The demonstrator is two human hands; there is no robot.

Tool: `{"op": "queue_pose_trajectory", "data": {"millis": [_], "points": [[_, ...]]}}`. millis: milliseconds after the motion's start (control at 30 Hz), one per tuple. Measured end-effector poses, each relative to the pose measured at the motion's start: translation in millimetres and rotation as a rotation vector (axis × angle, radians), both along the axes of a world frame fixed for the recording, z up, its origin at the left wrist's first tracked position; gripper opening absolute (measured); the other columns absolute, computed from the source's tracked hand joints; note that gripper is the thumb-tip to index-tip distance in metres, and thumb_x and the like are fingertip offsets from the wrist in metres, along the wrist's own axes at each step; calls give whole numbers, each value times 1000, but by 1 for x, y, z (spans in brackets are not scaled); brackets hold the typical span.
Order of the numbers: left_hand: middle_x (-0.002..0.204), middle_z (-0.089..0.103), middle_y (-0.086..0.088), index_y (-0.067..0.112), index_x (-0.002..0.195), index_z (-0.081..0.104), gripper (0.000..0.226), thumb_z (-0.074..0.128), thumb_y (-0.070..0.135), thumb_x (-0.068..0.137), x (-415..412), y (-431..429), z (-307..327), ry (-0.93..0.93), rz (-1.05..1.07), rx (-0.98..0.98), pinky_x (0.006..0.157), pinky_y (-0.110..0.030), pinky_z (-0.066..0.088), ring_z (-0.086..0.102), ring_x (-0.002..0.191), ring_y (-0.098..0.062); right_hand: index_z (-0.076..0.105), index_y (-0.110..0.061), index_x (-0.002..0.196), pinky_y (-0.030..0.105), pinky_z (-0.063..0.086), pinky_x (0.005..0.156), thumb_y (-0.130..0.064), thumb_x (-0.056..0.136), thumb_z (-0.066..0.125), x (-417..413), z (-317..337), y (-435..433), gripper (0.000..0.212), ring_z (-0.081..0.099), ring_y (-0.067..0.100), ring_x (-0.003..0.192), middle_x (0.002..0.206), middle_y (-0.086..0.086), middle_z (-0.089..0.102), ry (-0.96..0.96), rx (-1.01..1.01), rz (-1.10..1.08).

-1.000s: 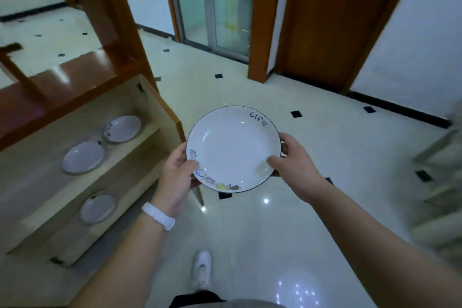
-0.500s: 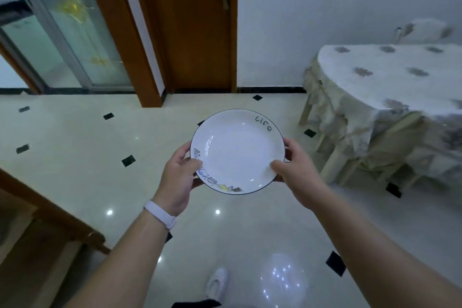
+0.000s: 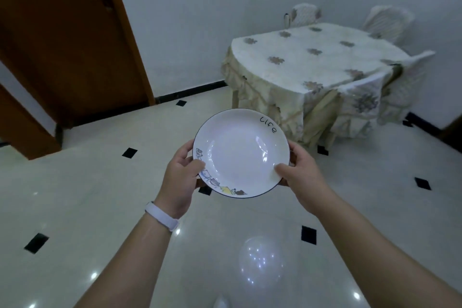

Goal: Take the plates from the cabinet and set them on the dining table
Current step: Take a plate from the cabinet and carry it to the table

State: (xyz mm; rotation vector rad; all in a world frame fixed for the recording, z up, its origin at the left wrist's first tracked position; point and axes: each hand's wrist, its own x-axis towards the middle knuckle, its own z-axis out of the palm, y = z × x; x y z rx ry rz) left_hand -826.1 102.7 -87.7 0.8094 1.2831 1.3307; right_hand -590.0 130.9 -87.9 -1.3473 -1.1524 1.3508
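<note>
A white plate (image 3: 237,147) with a dark rim, the word "life" and small drawings along its edge is held level in front of me above the floor. My left hand (image 3: 181,177) grips its left rim, thumb on top. My right hand (image 3: 300,177) grips the right rim the same way. The dining table (image 3: 320,57), covered by a pale flowered cloth, stands ahead to the right. The cabinet is out of view.
White chairs (image 3: 385,20) stand behind and beside the table; one covered chair (image 3: 360,105) is at its near side. A brown wooden door (image 3: 65,40) fills the left. Glossy tiled floor (image 3: 100,195) lies between me and the table.
The view has swung right, away from the cabinet and glass door. The table is now fuller in view and nearer. Both hands keep the same hold on the plate.
</note>
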Motion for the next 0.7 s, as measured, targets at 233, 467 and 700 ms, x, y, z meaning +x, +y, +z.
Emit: {"op": "queue_pose_trajectory", "data": {"millis": [233,467,700], "points": [[89,71,-4,20,127,57,52,45,-11,87,45,66,-1,-57,-221,31,55,-30,54,67,66,-15,54,-21,127,30,58,64,12,83,49,43,12,8,55,67,22,95,115,2,65,-44,0,-232],[105,71,-8,26,124,59,53,46,-11,87,129,115,1,-83,-386,30,60,-35,57,67,78,-21,58,-28,119,28,57,62,14,85,48,118,19,16,55,66,19,95,109,-2,66,-26,45,-420],[102,74,-2,24,128,56,55,45,-11,88,235,155,5,-57,-520,11,56,-31,55,70,77,-18,61,-34,113,36,60,69,12,83,50,215,6,29,57,68,23,97,109,1,68,11,72,-533]]}}
